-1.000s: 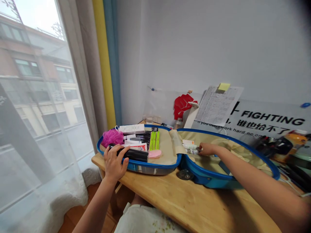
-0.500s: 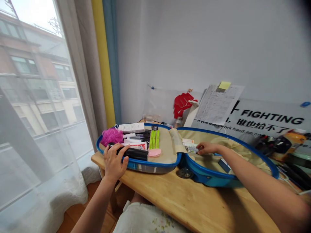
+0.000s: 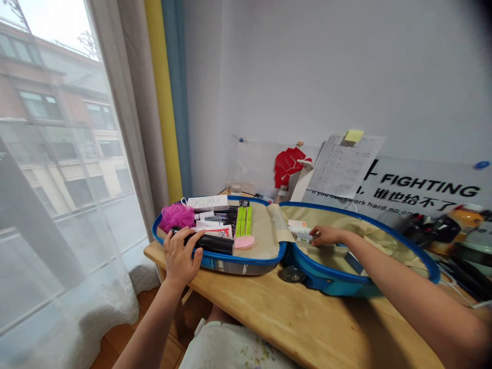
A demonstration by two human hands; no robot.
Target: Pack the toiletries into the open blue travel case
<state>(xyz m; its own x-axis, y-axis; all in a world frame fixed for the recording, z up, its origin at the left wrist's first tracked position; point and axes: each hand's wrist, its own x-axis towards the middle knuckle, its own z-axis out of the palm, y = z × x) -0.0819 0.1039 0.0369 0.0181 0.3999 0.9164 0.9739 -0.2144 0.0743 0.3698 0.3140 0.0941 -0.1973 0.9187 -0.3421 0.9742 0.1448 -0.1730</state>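
An open blue suitcase [image 3: 246,264] lies on a wooden table [image 3: 292,318]. My left hand [image 3: 179,256] grips the near rim of its left half, fingers curled over a black cylinder [image 3: 213,244]. That half also holds a pink mesh sponge [image 3: 177,216], a white box [image 3: 207,203], green sticks [image 3: 244,220] and several small packets. My right hand [image 3: 326,236] reaches into the beige-lined right half and pinches a small white tube [image 3: 302,235] beside another small packet [image 3: 296,224].
A window with a sheer curtain [image 3: 69,179] fills the left. Against the wall stand a red fist-shaped ornament [image 3: 290,165], a printed sheet [image 3: 342,166] and a "FIGHTING" sign [image 3: 430,192]. Cluttered dark items [image 3: 449,230] sit at the table's right end. My lap shows below the table edge.
My right hand with the tube has shifted slightly left and up inside the right half. The left hand has stayed on the rim.
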